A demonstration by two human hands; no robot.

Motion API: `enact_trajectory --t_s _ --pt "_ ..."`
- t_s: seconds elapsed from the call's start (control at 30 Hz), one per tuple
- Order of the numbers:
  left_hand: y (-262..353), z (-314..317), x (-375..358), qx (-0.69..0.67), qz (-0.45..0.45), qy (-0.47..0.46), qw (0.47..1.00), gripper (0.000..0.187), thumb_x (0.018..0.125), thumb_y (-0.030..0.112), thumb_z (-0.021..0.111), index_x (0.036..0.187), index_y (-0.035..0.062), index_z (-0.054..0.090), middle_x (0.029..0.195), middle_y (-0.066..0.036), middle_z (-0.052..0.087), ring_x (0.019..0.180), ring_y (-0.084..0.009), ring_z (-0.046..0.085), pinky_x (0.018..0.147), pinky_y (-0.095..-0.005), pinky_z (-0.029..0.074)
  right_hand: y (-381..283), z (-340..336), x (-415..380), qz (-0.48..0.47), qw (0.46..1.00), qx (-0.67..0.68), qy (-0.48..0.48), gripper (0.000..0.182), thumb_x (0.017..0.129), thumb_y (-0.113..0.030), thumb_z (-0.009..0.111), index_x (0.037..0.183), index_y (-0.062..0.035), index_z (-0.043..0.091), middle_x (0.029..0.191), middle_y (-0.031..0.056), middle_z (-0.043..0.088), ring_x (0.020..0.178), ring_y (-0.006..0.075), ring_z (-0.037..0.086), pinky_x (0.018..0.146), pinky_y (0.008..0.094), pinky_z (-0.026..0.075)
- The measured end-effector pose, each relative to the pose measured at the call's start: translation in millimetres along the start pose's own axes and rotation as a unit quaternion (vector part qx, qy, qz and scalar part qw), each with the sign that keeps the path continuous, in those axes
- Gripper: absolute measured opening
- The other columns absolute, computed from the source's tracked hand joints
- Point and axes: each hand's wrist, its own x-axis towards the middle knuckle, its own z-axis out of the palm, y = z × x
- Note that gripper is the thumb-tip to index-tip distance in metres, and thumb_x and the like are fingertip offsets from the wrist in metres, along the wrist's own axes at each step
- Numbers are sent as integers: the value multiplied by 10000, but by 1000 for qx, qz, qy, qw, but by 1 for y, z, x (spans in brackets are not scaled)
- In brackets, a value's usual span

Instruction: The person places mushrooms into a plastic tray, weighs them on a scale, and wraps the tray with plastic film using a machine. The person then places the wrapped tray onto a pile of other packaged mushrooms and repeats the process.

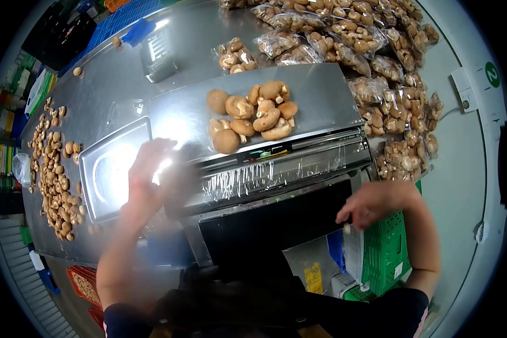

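Note:
My left hand (152,169) is raised between the shiny metal tray (115,169) and the left end of the film wrapping machine (287,169); motion and a smear blur its fingers, so what it holds cannot be made out. On the right, my right hand (372,205) hovers past the machine's right front corner, fingers curled together, with a small pale thing just below the fingertips. A group of brown mushrooms (242,107) lies loose on the machine's steel top. Clear film stretches along the slot in front of them.
Bagged mushrooms (349,39) are piled at the back right and down the right side. Loose mushrooms (53,180) spread over the steel table's left part. A clear plastic container (158,56) stands at the back. Below my right hand is a green crate (386,253).

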Motion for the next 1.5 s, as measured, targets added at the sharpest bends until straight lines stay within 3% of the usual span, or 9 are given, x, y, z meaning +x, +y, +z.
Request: enact_trajectory --t_s 0.17,0.3,0.67,0.93,1.13,1.23,1.27,1.37,1.5 --pt "12 -1 -23 101 18 -66 993 414 667 -92 712 1055 19 620 1144 -120 611 1081 -325 553 888 -401 486 14 -7 -4 98 879 -197 422 272 825 -159 690 1078 -68 646 919 107 665 812 229 657 724 320 516" --pt "6 36 -5 22 -135 -9 991 448 785 -72 633 1219 12 561 1154 -117 628 1001 -244 582 860 -333 490 44 -34 47 -54 795 -106 594 294 889 -165 624 1150 -32 602 975 114 663 769 212 633 705 319 512" --pt "14 89 49 -168 -209 -18 963 333 832 -76 510 1136 -8 628 953 -85 650 877 -159 606 820 -289 489 53 -84 91 -23 858 192 476 294 956 -74 502 1192 79 588 874 72 681 454 73 462 438 226 386" --pt "25 13 -2 215 99 -176 956 624 663 45 735 1248 185 570 1316 -67 519 1180 -297 474 1033 -486 373 74 -48 6 -29 783 -482 392 493 802 -113 658 1266 -244 555 1415 8 465 868 212 674 648 318 550" --pt "21 46 -1 136 196 -156 959 308 735 123 705 1041 141 677 1219 -53 611 1069 -261 536 1058 -507 349 82 -34 51 -219 791 -326 468 273 819 -103 666 1089 -142 686 1267 30 606 846 176 676 633 310 549" --pt "41 19 -34 46 -55 -185 980 173 789 75 685 960 71 707 1026 -90 692 831 -225 627 776 -337 524 87 -6 19 -175 854 -31 488 200 816 -27 653 1002 -62 719 1067 86 698 770 180 691 619 322 565" --pt "36 12 -46 -74 40 -77 993 185 792 46 680 975 45 707 917 -121 708 719 -205 664 610 -276 528 63 7 -8 -81 871 124 468 190 814 13 644 981 -34 723 1005 108 713 736 187 696 618 329 574" --pt "67 -37 -33 -281 -134 22 950 187 964 55 488 857 18 636 769 -140 662 632 -187 662 543 -305 537 39 -7 -37 -259 783 54 563 171 907 -8 551 1002 36 686 1021 147 697 722 219 697 666 338 590" --pt "26 -39 80 -336 55 200 919 258 1018 158 425 1202 57 574 1191 -148 622 1062 -260 629 946 -377 503 -20 -97 -9 -332 575 88 743 258 992 -114 493 1197 22 571 1090 170 662 999 256 663 961 344 509"
